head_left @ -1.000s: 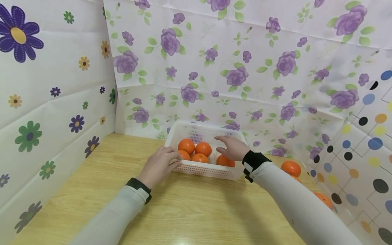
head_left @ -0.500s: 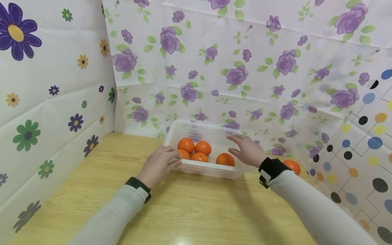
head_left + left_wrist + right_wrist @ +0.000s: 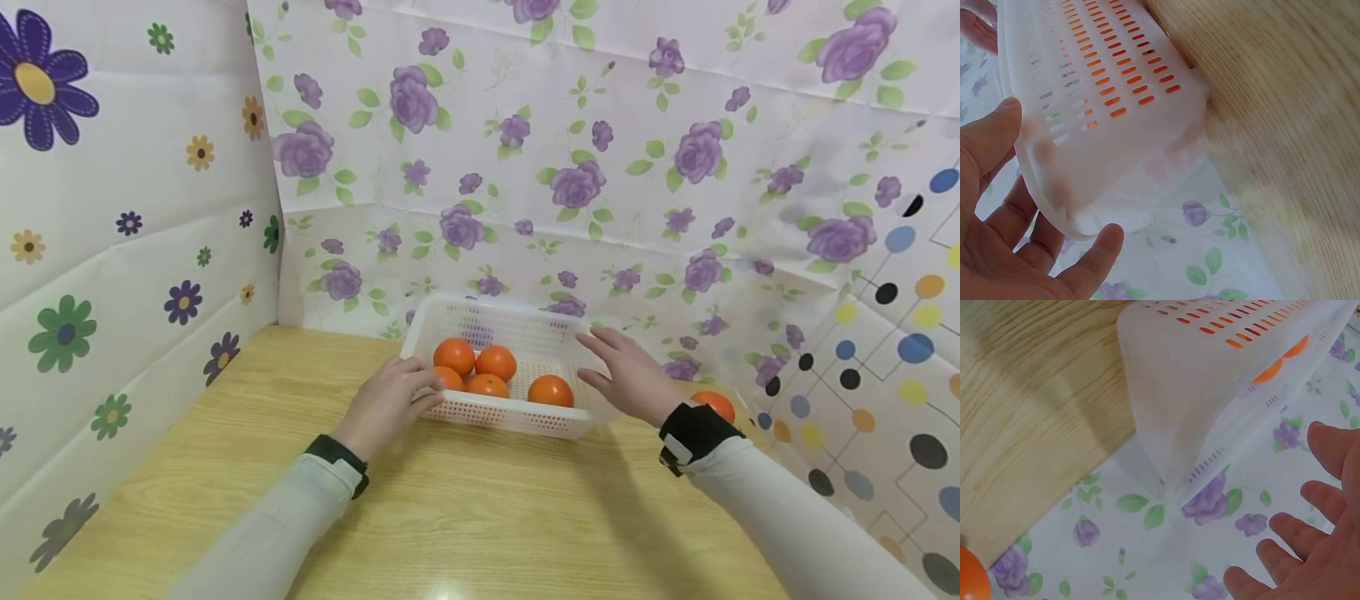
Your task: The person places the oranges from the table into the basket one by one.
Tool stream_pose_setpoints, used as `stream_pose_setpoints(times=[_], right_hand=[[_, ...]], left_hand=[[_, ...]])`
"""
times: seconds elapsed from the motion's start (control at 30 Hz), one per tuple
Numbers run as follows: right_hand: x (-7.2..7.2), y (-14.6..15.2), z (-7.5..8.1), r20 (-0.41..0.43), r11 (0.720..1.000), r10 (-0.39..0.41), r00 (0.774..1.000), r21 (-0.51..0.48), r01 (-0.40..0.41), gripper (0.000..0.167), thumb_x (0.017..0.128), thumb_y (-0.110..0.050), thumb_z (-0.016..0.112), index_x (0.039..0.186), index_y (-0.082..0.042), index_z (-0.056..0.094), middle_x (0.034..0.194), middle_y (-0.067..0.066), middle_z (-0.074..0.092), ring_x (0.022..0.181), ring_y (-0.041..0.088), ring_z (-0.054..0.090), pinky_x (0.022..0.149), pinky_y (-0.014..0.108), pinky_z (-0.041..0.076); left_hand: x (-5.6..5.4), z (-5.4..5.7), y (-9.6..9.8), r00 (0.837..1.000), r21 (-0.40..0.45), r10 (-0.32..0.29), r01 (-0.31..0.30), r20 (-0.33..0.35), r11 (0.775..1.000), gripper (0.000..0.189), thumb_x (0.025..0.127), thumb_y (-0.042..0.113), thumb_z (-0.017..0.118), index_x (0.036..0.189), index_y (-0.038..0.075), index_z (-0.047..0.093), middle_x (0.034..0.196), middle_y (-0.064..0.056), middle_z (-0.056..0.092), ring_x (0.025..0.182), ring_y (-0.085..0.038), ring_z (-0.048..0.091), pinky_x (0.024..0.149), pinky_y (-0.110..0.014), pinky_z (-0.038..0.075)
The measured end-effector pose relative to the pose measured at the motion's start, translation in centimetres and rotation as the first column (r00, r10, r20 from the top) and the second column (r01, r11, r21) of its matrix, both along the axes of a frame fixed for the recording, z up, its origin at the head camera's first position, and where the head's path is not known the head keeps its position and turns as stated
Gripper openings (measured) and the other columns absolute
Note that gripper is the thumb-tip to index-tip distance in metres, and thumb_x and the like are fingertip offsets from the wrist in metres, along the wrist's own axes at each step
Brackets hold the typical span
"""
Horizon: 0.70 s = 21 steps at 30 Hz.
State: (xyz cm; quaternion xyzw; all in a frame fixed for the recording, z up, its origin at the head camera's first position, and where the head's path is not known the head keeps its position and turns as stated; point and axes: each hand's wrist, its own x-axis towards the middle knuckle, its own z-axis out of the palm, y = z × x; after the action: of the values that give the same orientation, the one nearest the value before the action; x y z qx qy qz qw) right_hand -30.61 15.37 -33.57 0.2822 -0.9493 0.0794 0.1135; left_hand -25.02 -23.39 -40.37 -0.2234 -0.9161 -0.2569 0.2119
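Observation:
A white perforated plastic basket [image 3: 517,415] stands on the table against the back sheet, with several oranges [image 3: 496,364] inside, most of them in its left half. One orange [image 3: 551,391] lies apart toward the right. My left hand [image 3: 390,400] grips the basket's front left corner; the left wrist view shows its thumb [image 3: 1007,115] on the rim and the other fingers round the corner. Over the basket's right end, my right hand [image 3: 628,375] holds nothing, its fingers spread. In the right wrist view those fingers [image 3: 1297,534] are apart from the basket wall [image 3: 1166,394].
Another orange [image 3: 714,406] lies on the wooden table [image 3: 465,508] to the right of the basket, partly behind my right wrist. Patterned sheets rise at the back [image 3: 495,167], left [image 3: 135,283] and right [image 3: 892,367].
My right hand has drawn back to the right from above the oranges to the basket's right end. Its forearm now covers oranges seen on the right earlier. My left hand stays put.

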Motion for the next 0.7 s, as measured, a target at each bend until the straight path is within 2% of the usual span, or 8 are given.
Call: stream_pose_setpoints(times=[0.33, 0.5, 0.7], right_hand=[[1.5, 1.8, 0.1, -0.038, 1.000, -0.025, 0.999, 0.010, 0.026, 0.065, 0.109, -0.026, 0.074, 0.164, -0.003, 0.048, 0.166, 0.030, 0.044, 0.154, 0.054, 0.038, 0.122, 0.071, 0.033], [1.7, 2.7, 0.0, -0.036, 0.998, -0.055, 0.998, 0.038, 0.056, 0.067, 0.110, -0.028, 0.073, 0.166, -0.004, 0.046, 0.169, 0.030, 0.041, 0.156, 0.054, 0.034, 0.123, 0.072, 0.031], [1.9, 3.5, -0.2, -0.060, 0.998, -0.051, 0.997, 0.031, 0.053, 0.067, 0.108, -0.025, 0.076, 0.164, -0.003, 0.048, 0.167, 0.031, 0.042, 0.155, 0.055, 0.035, 0.121, 0.073, 0.032]], left_hand=[[-0.1, -0.1, -0.1, 1.000, 0.006, -0.001, 0.001, 0.006, 1.000, 0.015, 0.095, 0.022, 0.090, 0.107, 0.015, 0.083, 0.109, 0.001, 0.073, 0.101, -0.024, 0.058, 0.088, -0.041, 0.055], [-0.1, -0.1, -0.1, 1.000, -0.001, -0.001, 0.001, 0.005, 1.000, 0.017, 0.096, 0.025, 0.089, 0.108, 0.015, 0.083, 0.110, 0.001, 0.073, 0.101, -0.023, 0.059, 0.088, -0.041, 0.056], [-0.1, -0.1, -0.1, 1.000, -0.003, -0.004, 0.004, 0.003, 1.000, 0.018, 0.096, 0.025, 0.089, 0.108, 0.014, 0.083, 0.110, 0.001, 0.073, 0.101, -0.024, 0.059, 0.089, -0.041, 0.055]])
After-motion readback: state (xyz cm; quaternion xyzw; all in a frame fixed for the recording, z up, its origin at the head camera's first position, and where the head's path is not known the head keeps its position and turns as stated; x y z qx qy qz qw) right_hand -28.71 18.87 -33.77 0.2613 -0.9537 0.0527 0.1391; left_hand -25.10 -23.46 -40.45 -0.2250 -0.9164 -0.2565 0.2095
